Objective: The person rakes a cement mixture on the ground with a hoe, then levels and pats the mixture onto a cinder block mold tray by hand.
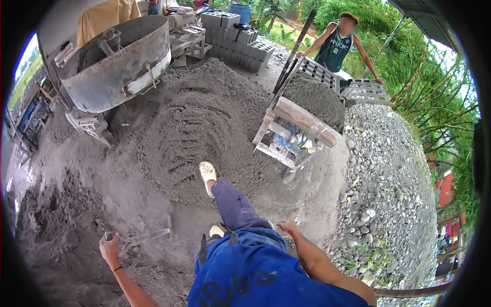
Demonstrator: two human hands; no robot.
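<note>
Mixer pan [116,71], paddle [107,47] apparently inside

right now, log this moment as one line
left hand: at grey tool, kind unclear | right hand: beside blue shirt, grip unclear | ahead: ridged grey sand | upper right: person behind sand-topped bench

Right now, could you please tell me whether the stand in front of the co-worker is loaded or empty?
Loaded: a heap of damp-looking grey mix is piled on top of the stand.
</note>
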